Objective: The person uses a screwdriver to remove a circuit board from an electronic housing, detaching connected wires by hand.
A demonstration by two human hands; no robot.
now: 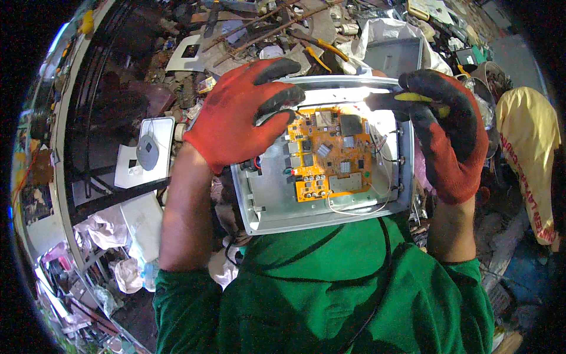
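Note:
A shallow grey metal housing (277, 221) rests against my lap, its inner face turned up. Inside it sits an orange circuit board (324, 154) with heat sinks, shielding plates and thin white and dark wires along its right side. My left hand (244, 112), in a red and black glove, curls over the housing's far left corner, with thumb and fingertips at the board's upper left edge. My right hand (451, 130), gloved alike, is closed around a tool with a yellow and black handle (413, 97) at the far right corner. The tool's working end cannot be made out.
Beyond the housing lies mixed scrap, with yellow-handled pliers (330, 50) and a white bag (392, 29). A yellow sack (530, 153) stands at right. At left are a dark metal frame (82, 118) and a pale panel with a grey disc (152, 152).

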